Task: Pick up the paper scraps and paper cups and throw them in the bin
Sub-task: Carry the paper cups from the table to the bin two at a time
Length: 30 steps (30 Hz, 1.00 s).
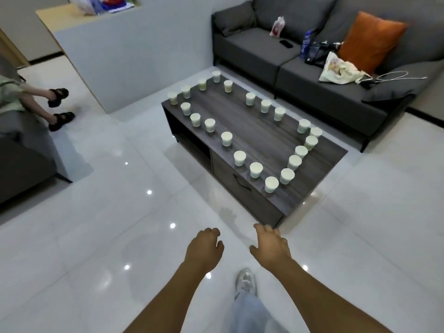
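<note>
Hovering over the floor [96, 236], both hands [236, 248] hang loosely curled, holding nothing, near unlabelled paper cups [271, 184].

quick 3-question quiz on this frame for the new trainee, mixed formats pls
1. True or false: the left hand already holds a cup.
2. Where do the cups stand?
A. on the sofa
B. on the floor
C. on the coffee table
3. Fill in: the cushion on the sofa is ____ in colour.

Key
1. False. Both the left hand and the right hand are empty, above the floor short of the table.
2. C. All cups stand upright on the tabletop, set out in a heart-like outline.
3. Orange.
</note>
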### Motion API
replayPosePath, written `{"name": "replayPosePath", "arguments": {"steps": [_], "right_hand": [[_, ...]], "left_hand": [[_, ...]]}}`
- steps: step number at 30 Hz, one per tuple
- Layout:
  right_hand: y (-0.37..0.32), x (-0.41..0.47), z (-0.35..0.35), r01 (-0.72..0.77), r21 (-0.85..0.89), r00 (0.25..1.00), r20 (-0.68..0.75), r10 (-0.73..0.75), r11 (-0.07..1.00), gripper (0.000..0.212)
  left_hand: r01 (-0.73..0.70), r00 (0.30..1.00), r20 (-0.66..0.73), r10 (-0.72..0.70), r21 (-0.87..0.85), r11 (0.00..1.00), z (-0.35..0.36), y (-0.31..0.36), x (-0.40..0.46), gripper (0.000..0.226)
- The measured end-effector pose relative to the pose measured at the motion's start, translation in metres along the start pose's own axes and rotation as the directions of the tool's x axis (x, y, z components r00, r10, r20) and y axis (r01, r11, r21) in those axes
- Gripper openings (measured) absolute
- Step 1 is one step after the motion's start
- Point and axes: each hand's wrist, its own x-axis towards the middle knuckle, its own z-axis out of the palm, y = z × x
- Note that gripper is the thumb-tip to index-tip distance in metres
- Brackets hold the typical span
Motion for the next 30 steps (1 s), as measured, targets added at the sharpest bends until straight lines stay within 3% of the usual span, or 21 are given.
{"name": "replayPosePath", "arguments": {"steps": [7, 14, 25, 30], "right_hand": [[0.022, 0.091, -0.054, -0.096, 0.069, 0.995, -0.015, 0.097, 0.993, 0.061], [0.041, 0.169, -0.088, -0.242, 0.136, 0.97, 0.019, 0.242, 0.961, 0.058], [0.05, 0.287, -0.124, -0.539, 0.383, 0.833, 0.112, 0.541, 0.751, 0.062], [0.066, 0.321, -0.115, -0.601, 0.415, 0.789, 0.171, 0.59, 0.683, 0.062]], "left_hand": [[-0.062, 0.997, 0.041, 0.061, 0.01, 0.998, -0.033, 0.048, 0.115, 0.039], [-0.119, 0.977, 0.186, 0.108, 0.051, 0.992, -0.058, 0.073, 0.221, 0.033], [-0.265, 0.913, 0.349, 0.208, 0.121, 0.957, -0.087, 0.097, 0.405, 0.034], [-0.322, 0.877, 0.416, 0.241, 0.136, 0.937, -0.071, 0.114, 0.454, 0.032]]}}
